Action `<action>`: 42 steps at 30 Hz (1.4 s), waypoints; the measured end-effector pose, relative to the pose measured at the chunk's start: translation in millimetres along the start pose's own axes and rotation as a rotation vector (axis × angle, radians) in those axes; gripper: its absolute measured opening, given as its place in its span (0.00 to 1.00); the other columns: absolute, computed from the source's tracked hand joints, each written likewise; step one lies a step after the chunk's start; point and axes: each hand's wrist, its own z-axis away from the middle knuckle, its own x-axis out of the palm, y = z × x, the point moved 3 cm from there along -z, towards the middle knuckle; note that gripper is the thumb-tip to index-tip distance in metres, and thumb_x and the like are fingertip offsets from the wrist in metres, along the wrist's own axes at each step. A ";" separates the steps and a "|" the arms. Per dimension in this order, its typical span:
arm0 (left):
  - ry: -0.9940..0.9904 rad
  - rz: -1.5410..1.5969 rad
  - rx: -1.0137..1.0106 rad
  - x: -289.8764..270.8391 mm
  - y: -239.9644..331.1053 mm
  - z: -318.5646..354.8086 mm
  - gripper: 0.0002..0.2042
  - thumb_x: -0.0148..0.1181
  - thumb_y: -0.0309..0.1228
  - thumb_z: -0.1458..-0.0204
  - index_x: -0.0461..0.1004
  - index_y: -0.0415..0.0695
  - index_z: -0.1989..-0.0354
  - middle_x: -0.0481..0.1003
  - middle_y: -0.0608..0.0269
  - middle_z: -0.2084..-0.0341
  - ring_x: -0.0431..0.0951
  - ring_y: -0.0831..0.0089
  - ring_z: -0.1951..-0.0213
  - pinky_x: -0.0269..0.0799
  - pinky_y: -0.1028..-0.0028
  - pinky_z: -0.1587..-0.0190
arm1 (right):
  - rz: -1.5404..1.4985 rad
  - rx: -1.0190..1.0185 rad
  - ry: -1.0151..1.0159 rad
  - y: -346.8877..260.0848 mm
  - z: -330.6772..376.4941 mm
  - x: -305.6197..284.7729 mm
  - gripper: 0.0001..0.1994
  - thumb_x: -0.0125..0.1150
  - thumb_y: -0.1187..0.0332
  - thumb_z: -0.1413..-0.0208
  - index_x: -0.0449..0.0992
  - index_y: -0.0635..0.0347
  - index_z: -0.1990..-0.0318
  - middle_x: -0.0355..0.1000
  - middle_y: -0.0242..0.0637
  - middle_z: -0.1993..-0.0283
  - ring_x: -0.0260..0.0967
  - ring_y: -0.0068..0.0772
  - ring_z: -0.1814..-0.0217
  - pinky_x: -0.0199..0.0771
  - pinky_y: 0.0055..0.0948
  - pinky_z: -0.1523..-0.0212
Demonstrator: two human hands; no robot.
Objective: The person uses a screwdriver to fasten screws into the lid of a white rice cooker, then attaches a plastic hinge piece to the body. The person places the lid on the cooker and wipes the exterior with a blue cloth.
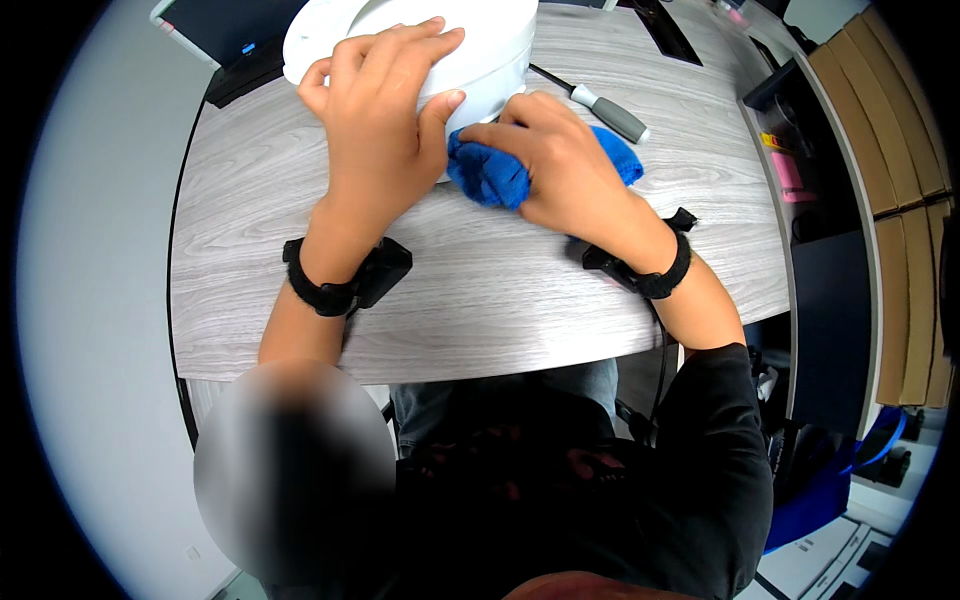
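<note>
A white, rounded plastic container [495, 55], perhaps a small appliance, stands at the far side of the desk, its top cut off by the picture's upper edge. Over it lies my left hand [380, 125], fingers curved across the upper surface and thumb against its side, holding it. My right hand [565, 160] is closed around a blue cloth [490, 178] bunched at the container's lower right side. Part of the cloth sticks out beyond the knuckles; the right fingertips are partly hidden. Just right of the container lies a screwdriver [612, 113] with a grey and white handle.
The grey wood-grain desk [480, 310] has a curved front edge. A dark screen [225, 35] is at the far left. To the right stand a shelf unit [838, 330] and stacked cardboard boxes [890, 130]. Black devices are strapped to both my wrists, with a cable hanging from the right one.
</note>
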 end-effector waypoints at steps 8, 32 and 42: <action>0.047 -0.011 -0.037 2.7 5.9 7.8 0.20 0.68 0.34 0.49 0.79 0.53 0.46 0.78 0.70 0.45 0.72 0.67 0.46 0.50 0.59 0.42 | 0.089 -0.014 -0.079 -10.1 4.7 21.7 0.23 0.71 0.78 0.66 0.85 0.51 0.55 0.67 0.35 0.67 0.68 0.40 0.61 0.68 0.36 0.63; 0.063 0.178 0.032 -19.9 -30.6 7.3 0.08 0.71 0.32 0.49 0.83 0.44 0.63 0.84 0.62 0.57 0.79 0.67 0.51 0.62 0.68 0.46 | 0.083 0.051 0.016 32.6 9.6 -4.6 0.27 0.69 0.83 0.67 0.84 0.51 0.53 0.72 0.35 0.64 0.69 0.42 0.56 0.73 0.37 0.55; 0.093 0.214 0.023 -18.5 -32.4 6.8 0.06 0.70 0.29 0.49 0.82 0.42 0.66 0.85 0.61 0.59 0.80 0.66 0.56 0.68 0.68 0.49 | 0.105 0.127 -0.037 40.0 11.6 -3.1 0.25 0.69 0.83 0.66 0.85 0.53 0.54 0.73 0.36 0.64 0.70 0.43 0.56 0.73 0.39 0.58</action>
